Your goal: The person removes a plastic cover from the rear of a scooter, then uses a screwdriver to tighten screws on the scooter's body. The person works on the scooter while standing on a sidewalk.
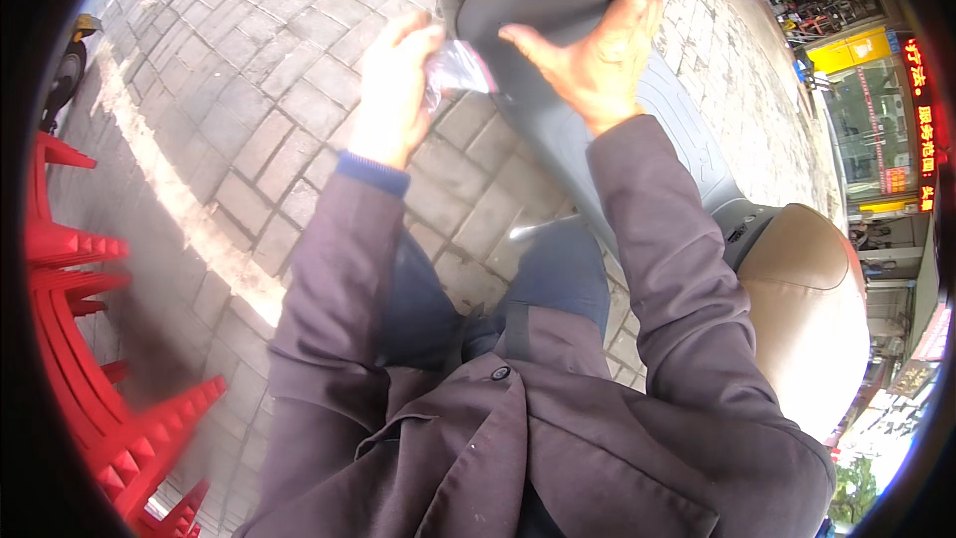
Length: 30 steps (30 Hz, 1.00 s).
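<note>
My left hand (390, 80) is closed on a small clear plastic bag (460, 68) with a reddish edge; what may be inside cannot be made out. The bag hangs over the paving, close beside the grey front panel (528, 0) of a scooter. My right hand (605, 58) is at the inner side of that panel, thumb stretched out to the left and the other fingers pointing away from me. Nothing shows in its grasp, and whether the fingertips touch the panel is unclear. Below it lies the scooter's ridged grey footboard (682, 125).
The scooter's tan seat (797, 259) is beside my right arm. Stacked red plastic stools (90, 339) stand at the left. Brick paving (269, 149) runs beneath, with a sunlit strip. A shop front (861, 120) and a red lit sign (918, 130) are at the right.
</note>
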Each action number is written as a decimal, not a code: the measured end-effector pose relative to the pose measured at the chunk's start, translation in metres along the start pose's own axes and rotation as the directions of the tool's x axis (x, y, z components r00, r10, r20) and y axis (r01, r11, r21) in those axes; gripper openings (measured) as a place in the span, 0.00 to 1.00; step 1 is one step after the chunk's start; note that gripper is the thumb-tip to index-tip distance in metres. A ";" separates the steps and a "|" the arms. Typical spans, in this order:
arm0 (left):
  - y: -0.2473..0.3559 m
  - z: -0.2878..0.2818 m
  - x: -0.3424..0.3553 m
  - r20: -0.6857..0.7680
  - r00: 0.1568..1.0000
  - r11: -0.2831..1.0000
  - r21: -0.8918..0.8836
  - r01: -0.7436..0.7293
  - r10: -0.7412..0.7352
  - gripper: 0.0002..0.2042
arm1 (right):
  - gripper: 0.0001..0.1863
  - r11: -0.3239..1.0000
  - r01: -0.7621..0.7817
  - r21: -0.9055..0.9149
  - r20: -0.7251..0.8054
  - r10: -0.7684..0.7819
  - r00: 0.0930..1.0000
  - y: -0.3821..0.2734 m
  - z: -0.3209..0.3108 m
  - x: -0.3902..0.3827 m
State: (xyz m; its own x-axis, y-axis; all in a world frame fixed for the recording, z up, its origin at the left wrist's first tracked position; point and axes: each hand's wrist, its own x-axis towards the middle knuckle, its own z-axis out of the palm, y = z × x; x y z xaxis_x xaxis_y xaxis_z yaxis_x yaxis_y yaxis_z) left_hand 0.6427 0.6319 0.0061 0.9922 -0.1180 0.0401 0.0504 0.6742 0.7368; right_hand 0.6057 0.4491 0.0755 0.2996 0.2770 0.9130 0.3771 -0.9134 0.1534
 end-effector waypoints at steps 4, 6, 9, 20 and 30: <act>-0.004 -0.022 -0.037 0.003 0.915 0.837 -0.401 0.371 -0.404 0.12 | 0.50 0.976 -0.214 0.030 0.048 0.213 0.976 -0.015 -0.033 -0.009; -0.009 -0.022 -0.045 0.025 0.898 0.784 -0.477 0.398 -0.440 0.10 | 0.33 0.827 -0.535 0.172 0.165 0.511 0.844 -0.040 -0.052 -0.028; -0.018 -0.014 -0.058 0.041 0.897 0.777 -0.483 0.404 -0.441 0.09 | 0.13 0.598 -0.703 0.385 0.515 0.493 0.701 -0.076 -0.053 -0.054; -0.053 -0.012 -0.095 0.088 0.977 0.938 -0.277 0.211 -0.194 0.13 | 0.13 0.517 -0.833 0.198 0.779 0.432 0.454 -0.095 -0.049 -0.096; -0.083 -0.057 -0.098 0.009 0.859 0.854 -0.106 0.510 -0.512 0.13 | 0.14 -0.310 -0.898 0.313 0.737 0.676 0.023 -0.055 -0.021 -0.147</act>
State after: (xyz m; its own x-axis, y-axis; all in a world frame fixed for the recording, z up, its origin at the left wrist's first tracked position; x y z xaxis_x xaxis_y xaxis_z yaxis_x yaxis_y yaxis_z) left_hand 0.5473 0.6289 -0.0970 0.8257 -0.4529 -0.3364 0.5607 0.5930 0.5778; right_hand 0.5229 0.4520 -0.0594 0.9074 -0.3913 -0.1536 -0.1118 0.1276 -0.9855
